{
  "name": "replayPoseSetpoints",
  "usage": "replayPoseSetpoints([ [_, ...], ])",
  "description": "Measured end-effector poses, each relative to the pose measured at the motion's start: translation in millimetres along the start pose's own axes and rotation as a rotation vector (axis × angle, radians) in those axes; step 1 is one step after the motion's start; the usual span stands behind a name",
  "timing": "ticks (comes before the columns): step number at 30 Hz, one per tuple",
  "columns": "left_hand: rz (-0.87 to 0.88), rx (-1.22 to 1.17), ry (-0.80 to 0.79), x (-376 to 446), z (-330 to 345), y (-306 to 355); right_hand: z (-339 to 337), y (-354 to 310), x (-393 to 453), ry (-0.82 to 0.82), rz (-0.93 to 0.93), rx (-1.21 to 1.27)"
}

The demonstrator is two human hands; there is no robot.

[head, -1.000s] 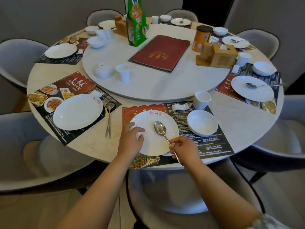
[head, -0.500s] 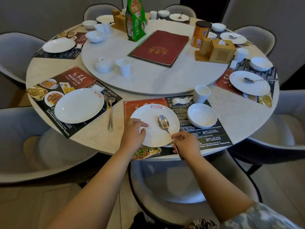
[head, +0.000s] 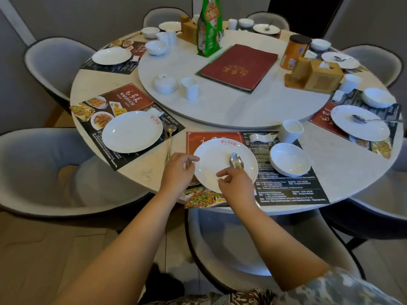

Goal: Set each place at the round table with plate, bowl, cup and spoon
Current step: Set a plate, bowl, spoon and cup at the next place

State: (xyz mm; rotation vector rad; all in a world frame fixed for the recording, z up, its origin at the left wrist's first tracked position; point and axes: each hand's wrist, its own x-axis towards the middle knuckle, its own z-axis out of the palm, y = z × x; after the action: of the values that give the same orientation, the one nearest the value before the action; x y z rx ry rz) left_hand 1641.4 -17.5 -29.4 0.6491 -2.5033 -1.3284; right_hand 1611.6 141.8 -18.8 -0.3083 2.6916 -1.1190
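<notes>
The nearest place has a white plate (head: 218, 164) on a red and black placemat (head: 286, 190). My left hand (head: 176, 172) holds the plate's left rim, thumb on top. A metal spoon (head: 236, 160) lies with its bowl on the plate. Its handle runs under my right hand (head: 239, 187), which pinches it over the plate's near rim. To the right of the plate are a white bowl (head: 289, 159), a white cup (head: 291, 130) and a small spoon rest (head: 262, 137).
The place to the left has a plate (head: 132, 130) and a spoon (head: 170, 137). The place at the right has a plate (head: 359, 124) with a spoon on it, a bowl (head: 377, 97) and a cup (head: 350, 82). The turntable (head: 242, 106) carries a cup (head: 189, 88), an upturned bowl (head: 165, 84), a red menu (head: 240, 66) and a green bag (head: 209, 29). A grey chair (head: 231, 243) stands below my arms.
My right hand has moved left over the plate's near rim, turning the spoon more upright on the plate. My left hand slid from the plate's surface to its left rim.
</notes>
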Motion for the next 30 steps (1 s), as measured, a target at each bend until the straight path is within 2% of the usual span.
replayPoseSetpoints([
  [6, -0.029, 0.035, 0.115, 27.2, -49.6, -34.2, 48.3, -54.2, 22.6, -0.135, -0.026, 0.131],
  [10, -0.081, 0.132, 0.206, 63.6, -97.7, -70.7, 91.1, -95.2, 50.6, -0.225, 0.056, 0.215],
  [14, -0.101, 0.177, 0.233, 104.0, -148.6, -108.0, 132.6, -132.1, 82.6, -0.213, 0.162, 0.254],
  [16, -0.131, 0.19, 0.203, 122.2, -169.3, -123.7, 151.6, -147.2, 96.0, -0.163, 0.201, 0.271],
  [21, -0.188, 0.193, 0.011, 156.0, -195.5, -154.9, 181.5, -169.9, 113.5, -0.028, 0.307, 0.341],
  [25, -0.175, 0.174, -0.093, 168.9, -206.0, -165.6, 194.0, -175.2, 121.6, 0.016, 0.425, 0.335],
  [30, -0.142, 0.148, -0.101, 175.6, -208.7, -175.4, 199.2, -180.0, 130.9, -0.001, 0.486, 0.298],
])
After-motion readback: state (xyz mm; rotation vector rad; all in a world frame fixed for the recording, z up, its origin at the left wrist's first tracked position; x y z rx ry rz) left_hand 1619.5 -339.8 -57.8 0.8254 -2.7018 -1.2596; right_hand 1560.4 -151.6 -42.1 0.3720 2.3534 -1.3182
